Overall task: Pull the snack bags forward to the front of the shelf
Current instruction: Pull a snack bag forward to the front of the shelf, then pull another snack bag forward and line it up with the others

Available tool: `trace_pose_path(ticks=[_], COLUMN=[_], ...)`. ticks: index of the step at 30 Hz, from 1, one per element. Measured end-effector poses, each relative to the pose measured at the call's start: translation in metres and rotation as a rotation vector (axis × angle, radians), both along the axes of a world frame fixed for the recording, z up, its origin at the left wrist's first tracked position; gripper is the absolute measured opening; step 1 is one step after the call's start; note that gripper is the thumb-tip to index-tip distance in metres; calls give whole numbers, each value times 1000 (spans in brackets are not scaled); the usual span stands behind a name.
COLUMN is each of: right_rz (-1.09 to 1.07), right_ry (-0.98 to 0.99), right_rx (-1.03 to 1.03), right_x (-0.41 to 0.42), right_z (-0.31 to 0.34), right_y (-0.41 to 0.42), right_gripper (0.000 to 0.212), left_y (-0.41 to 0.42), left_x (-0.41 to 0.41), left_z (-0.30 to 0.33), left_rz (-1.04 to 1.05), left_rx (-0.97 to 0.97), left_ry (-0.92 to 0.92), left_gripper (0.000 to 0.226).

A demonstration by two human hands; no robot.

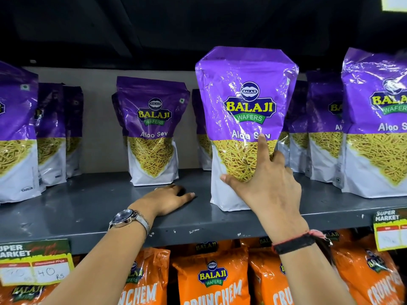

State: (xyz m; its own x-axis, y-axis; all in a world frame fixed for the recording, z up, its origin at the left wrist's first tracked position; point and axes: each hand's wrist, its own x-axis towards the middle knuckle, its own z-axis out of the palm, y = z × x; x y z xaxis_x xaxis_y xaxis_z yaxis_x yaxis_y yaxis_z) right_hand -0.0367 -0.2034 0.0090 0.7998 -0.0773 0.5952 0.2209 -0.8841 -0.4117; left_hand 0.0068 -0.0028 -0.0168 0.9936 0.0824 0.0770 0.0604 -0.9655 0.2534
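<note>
Purple Aloo Sev snack bags stand upright on a grey shelf [92, 208]. The middle bag [244, 100] stands near the shelf's front edge. My right hand [264, 186] lies flat against its front, thumb at the lower left, index finger pointing up, other fingers around its right side. Another bag [152, 128] stands further back to the left. In front of it my left hand [169, 200] rests palm down on the bare shelf, holding nothing, fingers slightly apart. More bags stand at the far left [15, 133] and far right [378, 119] near the front.
Further purple bags [321, 126] stand behind the front ones, toward the back wall. Orange Crunchem bags [211, 278] fill the shelf below. Price tags [35, 260] hang on the shelf's front edge at left and right [389, 230]. A dark shelf underside runs overhead.
</note>
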Motion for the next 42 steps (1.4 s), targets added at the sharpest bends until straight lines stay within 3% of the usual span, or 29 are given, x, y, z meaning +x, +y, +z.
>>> trace_pose_path(ticks=[9,15,17,21,23,27,31,34,42], right_rz=[-1,12,30,123,252,434,414,362,157], right_ry=[-1,12,-141,-723,-787,-638,-199,-57,-58], right_rx=[-22,17,26,71,69,67,-27,61,135], right_x=[-2,-13,-18,-13,-7,19,54,77,100], right_z=[-1,4,5,10,14,18,13,14,13], right_y=[-1,1,8,48,82,155,215,240,248], right_gripper=[106,117,110,62,52,49,77,98,118], left_y=[0,0,0,14,38,103,148,157,160], left_x=[-1,1,-1,-13,-23,-43,-53,-52,-48], left_z=[0,1,2,7,12,14,9,2,-4], left_rz=[1,-4,-17,-47,-2,158,167,156,144], left_rx=[-3,14,10,42,89,151,150,116,153], left_ry=[11,29,20,88,108,87,69,50,12], left_gripper=[64,66,63,62,63,65,63,67,68])
